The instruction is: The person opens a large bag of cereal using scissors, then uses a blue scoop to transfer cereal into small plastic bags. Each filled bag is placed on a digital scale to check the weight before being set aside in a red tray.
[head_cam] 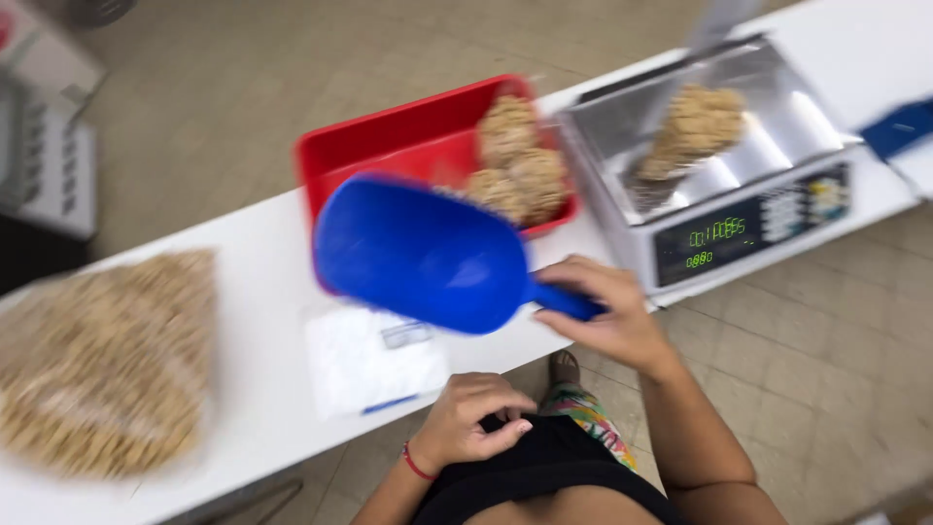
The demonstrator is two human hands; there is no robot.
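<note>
Scoop (423,255), we see, is blue plastic, broad and deep, its bowl blurred and tilted above the white surface (262,321), in front of a red tray (389,141) of bagged grain. Our right hand (604,309) clenches its short handle; our left hand (471,420) curls loosely at our waistband, grasping nothing we can make out.

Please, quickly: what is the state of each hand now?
Left hand: curled at the waist, holding nothing visible.
Right hand: closed on the blue scoop handle.
</note>
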